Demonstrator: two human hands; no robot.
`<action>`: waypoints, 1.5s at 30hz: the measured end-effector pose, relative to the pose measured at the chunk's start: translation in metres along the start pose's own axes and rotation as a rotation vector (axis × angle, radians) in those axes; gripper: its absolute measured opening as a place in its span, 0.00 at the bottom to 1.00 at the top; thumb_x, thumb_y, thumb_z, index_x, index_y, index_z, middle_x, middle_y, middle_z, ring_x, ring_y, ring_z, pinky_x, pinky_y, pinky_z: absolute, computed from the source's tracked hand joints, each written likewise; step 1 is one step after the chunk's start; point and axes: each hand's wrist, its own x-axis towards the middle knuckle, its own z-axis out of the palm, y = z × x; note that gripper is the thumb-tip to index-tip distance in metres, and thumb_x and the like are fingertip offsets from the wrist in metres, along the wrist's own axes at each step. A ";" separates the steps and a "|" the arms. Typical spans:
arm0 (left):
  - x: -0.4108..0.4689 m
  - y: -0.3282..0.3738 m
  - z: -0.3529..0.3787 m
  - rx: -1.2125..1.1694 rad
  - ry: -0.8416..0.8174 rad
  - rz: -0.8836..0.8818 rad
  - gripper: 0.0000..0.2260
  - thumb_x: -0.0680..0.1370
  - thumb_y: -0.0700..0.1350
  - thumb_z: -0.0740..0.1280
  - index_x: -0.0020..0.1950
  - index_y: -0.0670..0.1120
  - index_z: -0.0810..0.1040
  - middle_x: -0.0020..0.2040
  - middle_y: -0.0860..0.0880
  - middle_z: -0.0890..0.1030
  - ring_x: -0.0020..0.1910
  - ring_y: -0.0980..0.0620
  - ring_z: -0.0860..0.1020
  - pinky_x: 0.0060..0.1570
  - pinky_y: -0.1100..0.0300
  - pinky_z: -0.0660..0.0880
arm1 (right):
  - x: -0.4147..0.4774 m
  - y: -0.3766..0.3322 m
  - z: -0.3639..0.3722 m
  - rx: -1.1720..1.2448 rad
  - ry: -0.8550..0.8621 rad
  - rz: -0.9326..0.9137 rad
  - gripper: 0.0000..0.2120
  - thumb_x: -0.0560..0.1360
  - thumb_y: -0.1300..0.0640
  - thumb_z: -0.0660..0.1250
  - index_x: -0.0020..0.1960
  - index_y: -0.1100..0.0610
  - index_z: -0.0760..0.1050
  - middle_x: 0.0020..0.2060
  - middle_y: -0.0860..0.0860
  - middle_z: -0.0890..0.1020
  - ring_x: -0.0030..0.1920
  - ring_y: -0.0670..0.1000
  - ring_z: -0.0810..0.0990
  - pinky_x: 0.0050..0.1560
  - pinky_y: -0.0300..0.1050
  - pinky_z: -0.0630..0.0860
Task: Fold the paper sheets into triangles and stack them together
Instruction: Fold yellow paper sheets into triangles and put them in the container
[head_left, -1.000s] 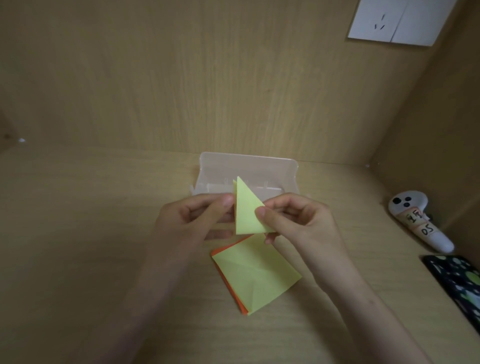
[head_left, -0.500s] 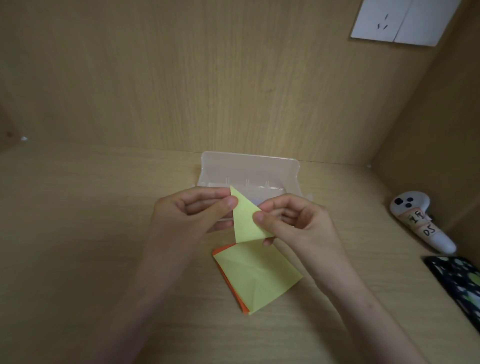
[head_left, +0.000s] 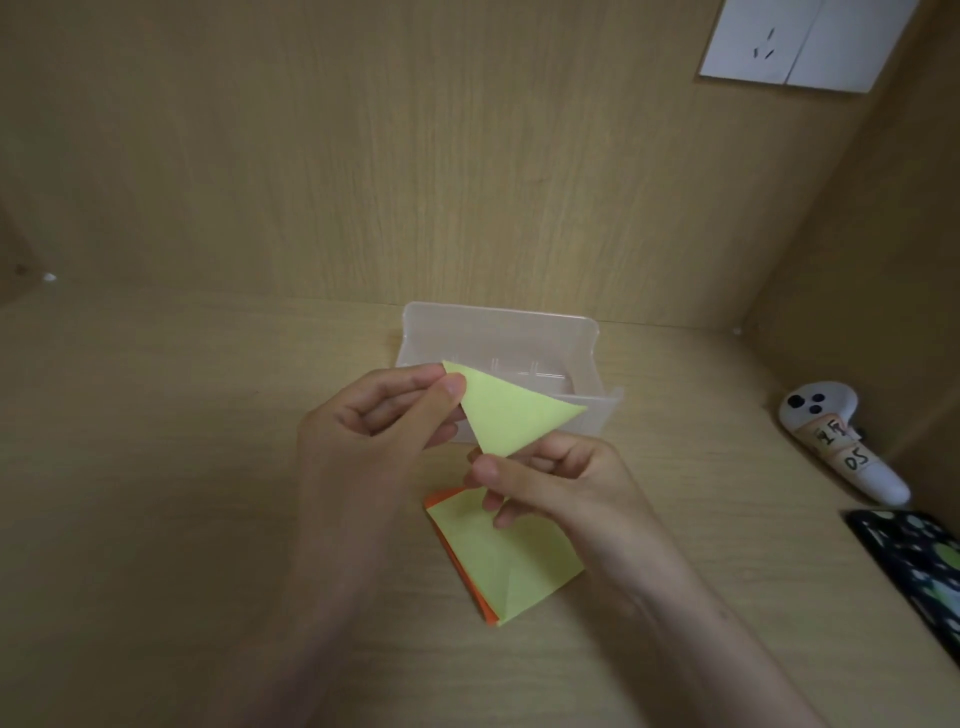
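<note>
A small yellow folded paper triangle (head_left: 511, 415) is held in the air above the desk, in front of the clear box. My left hand (head_left: 374, 421) pinches its upper left corner between thumb and fingers. My right hand (head_left: 556, 478) pinches its lower tip. Below the hands, a stack of paper squares (head_left: 504, 561) lies on the wooden desk, a creased yellow sheet on top and orange sheets showing along its left edge. My right fingers cover the stack's upper corner.
A clear plastic box (head_left: 498, 332) stands open behind the hands. At the right lie a white controller (head_left: 841, 447) with a handwritten label and a dark patterned phone (head_left: 919, 571). Wooden walls close the back and right; a white socket plate (head_left: 800, 41) hangs on the back wall.
The triangle has turned from standing upright to lying wide, its long edge now on top. My right hand slid down to its lower tip, and my left hand moved to its upper left corner.
</note>
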 end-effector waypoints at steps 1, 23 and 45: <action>-0.001 0.000 0.001 -0.010 0.002 -0.002 0.05 0.68 0.40 0.73 0.42 0.46 0.82 0.37 0.48 0.85 0.38 0.54 0.84 0.35 0.69 0.77 | -0.001 -0.001 0.001 -0.003 0.011 -0.015 0.08 0.64 0.59 0.76 0.40 0.62 0.82 0.37 0.58 0.84 0.33 0.48 0.78 0.34 0.39 0.76; 0.010 -0.008 -0.011 0.234 -0.261 -0.124 0.17 0.57 0.45 0.76 0.45 0.49 0.82 0.32 0.51 0.82 0.35 0.58 0.81 0.35 0.69 0.76 | 0.001 -0.005 -0.012 -0.017 -0.047 0.015 0.14 0.65 0.60 0.76 0.41 0.70 0.77 0.33 0.56 0.83 0.27 0.47 0.73 0.29 0.37 0.70; 0.000 -0.023 -0.006 -0.132 -0.269 -0.266 0.21 0.62 0.40 0.77 0.55 0.45 0.80 0.50 0.44 0.84 0.49 0.48 0.83 0.41 0.66 0.78 | -0.001 0.001 0.003 0.203 0.254 -0.116 0.10 0.67 0.60 0.70 0.44 0.66 0.80 0.33 0.55 0.82 0.28 0.47 0.72 0.31 0.37 0.71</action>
